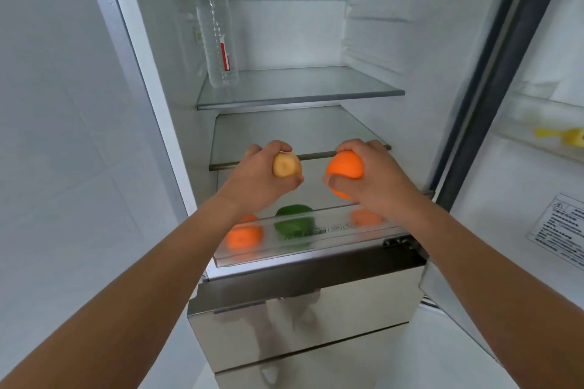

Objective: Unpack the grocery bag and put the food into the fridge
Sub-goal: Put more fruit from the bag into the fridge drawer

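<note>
In the middle of the frame the right hand (pixel 376 183) is gripping an orange (pixel 344 167), fingers curled over its top and thumb pressing its near side, hiding much of it. Just left, not touching, the left hand (pixel 259 177) is wrapping its fingers round a tan fruit (pixel 286 165); only the blunt end is showing, so its kind is hard to tell. Both are hanging before the middle shelf (pixel 284 133) of the open fridge (pixel 379 41). Below, the clear drawer (pixel 335 240) is holding a mandarin (pixel 244 235), a green fruit (pixel 294 224) and an orange blur (pixel 366 217), all smeared by its plastic front. A water bottle (pixel 216 35) is standing upper left on the top shelf (pixel 316 85). At the right edge a door bin (pixel 537 136) is holding something yellow (pixel 565 136), cut off.
</note>
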Motion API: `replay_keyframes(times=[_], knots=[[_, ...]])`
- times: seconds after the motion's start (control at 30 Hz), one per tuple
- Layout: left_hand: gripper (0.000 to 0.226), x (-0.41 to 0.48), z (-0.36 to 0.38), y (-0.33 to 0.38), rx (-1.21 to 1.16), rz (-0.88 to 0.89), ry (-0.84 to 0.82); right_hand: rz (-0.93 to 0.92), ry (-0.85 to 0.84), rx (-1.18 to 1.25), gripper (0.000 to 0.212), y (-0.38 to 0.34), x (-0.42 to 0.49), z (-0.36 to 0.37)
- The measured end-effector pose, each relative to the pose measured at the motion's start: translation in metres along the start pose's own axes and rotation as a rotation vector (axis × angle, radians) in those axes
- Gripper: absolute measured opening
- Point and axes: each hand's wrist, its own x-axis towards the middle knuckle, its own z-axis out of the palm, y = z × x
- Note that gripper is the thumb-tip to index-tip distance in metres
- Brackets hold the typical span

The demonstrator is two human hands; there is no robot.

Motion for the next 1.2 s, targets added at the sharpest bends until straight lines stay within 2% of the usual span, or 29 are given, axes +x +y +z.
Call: replay_keyframes(times=[0.17,0.33,0.5,0.63,0.73,0.87,1.0,1.2], knots=[[0.052,0.026,0.008,-0.023,0.100,-0.027,-0.111,0.017,-0.005,0.007,0.064,0.005,0.015,0.009],[0.055,0.043,0.018,-0.047,0.338,-0.017,-0.275,0.033,-0.035,-0.017,0.069,0.015,0.027,0.017],[0.051,0.055,0.031,-0.061,0.563,-0.066,-0.453,0.042,-0.052,-0.012,0.065,0.020,0.045,0.025],[0.053,0.065,0.036,-0.067,0.658,-0.077,-0.487,0.040,-0.074,-0.005,0.063,0.024,0.052,0.027],[0.064,0.069,0.039,-0.071,0.708,-0.104,-0.510,0.053,-0.096,-0.006,0.067,0.029,0.053,0.026],[0.065,0.074,0.037,-0.068,0.695,-0.129,-0.521,0.095,-0.095,-0.034,0.072,0.035,0.053,0.021],[0.061,0.073,0.026,-0.063,0.623,-0.102,-0.493,0.131,-0.215,-0.140,0.066,0.040,0.059,0.021],[0.057,0.058,0.011,-0.060,0.601,-0.055,-0.443,0.155,-0.530,-0.354,0.070,0.037,0.084,0.038]])
